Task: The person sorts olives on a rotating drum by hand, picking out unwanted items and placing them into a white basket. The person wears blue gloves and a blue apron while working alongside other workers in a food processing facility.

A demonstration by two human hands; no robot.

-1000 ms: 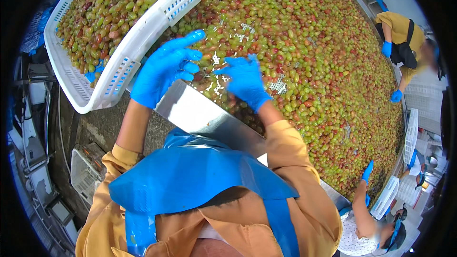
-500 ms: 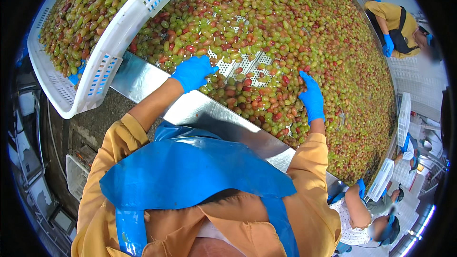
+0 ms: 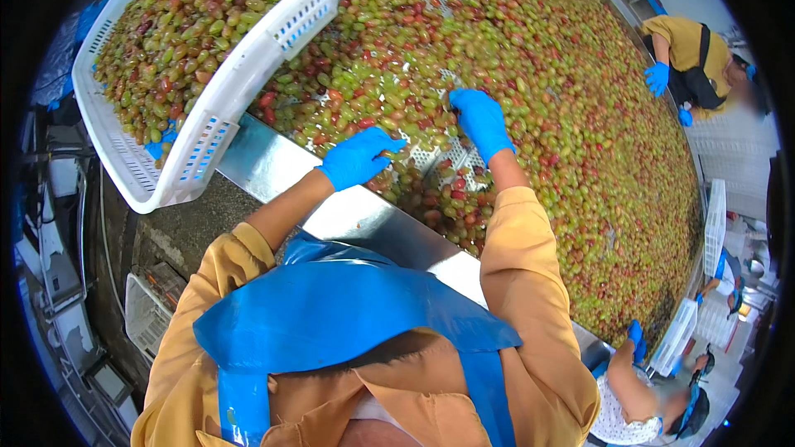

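Observation:
My left hand (image 3: 360,157), in a blue glove, is at the near metal edge of a wide table heaped with green and red grapes (image 3: 571,157). Its fingers point right, loosely bent and a little apart, with no grape seen between them. My right hand (image 3: 482,122), also blue-gloved, reaches farther in, its back toward me and its fingers bent down among the grapes. The fingertips are hidden, so whether they hold any fruit does not show. Between the hands, a patch of white perforated tabletop (image 3: 425,159) shows through.
A white plastic crate (image 3: 248,74) piled with grapes rests on the table's left corner. The shiny metal rim (image 3: 348,211) runs before my blue apron (image 3: 331,314). Another white crate (image 3: 147,319) stands low at left. Co-workers (image 3: 687,50) and several crates line the right side.
My right hand has moved left and away from me, closer to my left hand. Grapes now cover the perforated tabletop differently. The whole view has shifted slightly.

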